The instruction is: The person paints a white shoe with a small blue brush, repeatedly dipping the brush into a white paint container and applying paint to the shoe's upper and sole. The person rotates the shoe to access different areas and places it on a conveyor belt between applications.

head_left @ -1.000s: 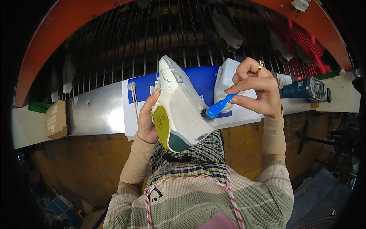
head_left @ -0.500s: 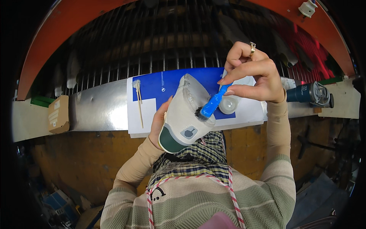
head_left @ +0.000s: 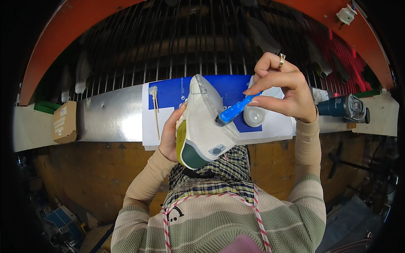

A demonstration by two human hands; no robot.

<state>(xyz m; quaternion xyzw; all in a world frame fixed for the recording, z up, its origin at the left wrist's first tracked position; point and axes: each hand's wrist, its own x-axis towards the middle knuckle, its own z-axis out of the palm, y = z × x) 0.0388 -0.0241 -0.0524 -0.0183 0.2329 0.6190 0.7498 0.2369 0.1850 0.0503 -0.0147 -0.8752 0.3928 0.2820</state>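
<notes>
My left hand [head_left: 169, 137] is closed on a white shoe [head_left: 202, 114] from its left side, the fingers partly hidden behind it. The shoe has a dark green patch at its near end and a yellow-green strip along the left edge. Glossy, clear-looking film edges its upper part. Between thumb and fingertips, my right hand [head_left: 282, 86] pinches a small blue-handled brush [head_left: 233, 112], its dark bristles at the shoe's inner edge; I cannot tell whether they touch. Just beyond the brush, a round white cup [head_left: 254, 117] stands under my right hand.
Cotton-tipped wooden sticks [head_left: 156, 113] lie on blue and white sheets [head_left: 166, 99] over a metal surface [head_left: 110, 116]. A cardboard box [head_left: 65, 121] sits at left, a dark teal tumbler [head_left: 337, 107] at right. Beyond is a rack of dark rods [head_left: 185, 50], with a white plug [head_left: 346, 15] on the orange frame.
The shoe has tilted in my left hand, so more of its yellow-green strip shows. My right hand has shifted slightly nearer and right, and the brush lies flatter with its bristles slightly farther away.
</notes>
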